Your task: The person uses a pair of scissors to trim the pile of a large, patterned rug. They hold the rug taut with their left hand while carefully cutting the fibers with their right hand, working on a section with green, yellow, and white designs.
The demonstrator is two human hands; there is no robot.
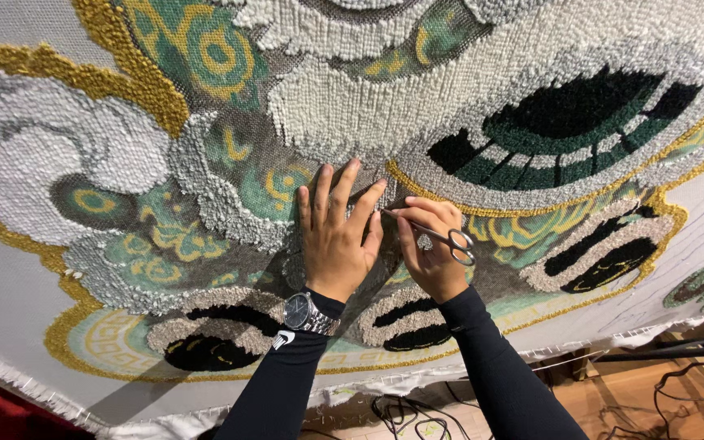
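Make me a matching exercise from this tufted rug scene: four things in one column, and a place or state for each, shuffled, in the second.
Things
1. left hand
2. small silver metal scissors
3. silver metal wristwatch
4. tangle of black cables

Places or states
A. on the wooden floor below the cloth's frayed edge
B. pressed flat, fingers spread, on the multicoloured tufted rug
C. worn at the end of a black sleeve
D. held in the right hand, tips pointing toward the other hand

Pairs: 1-B, 2-D, 3-C, 4-A
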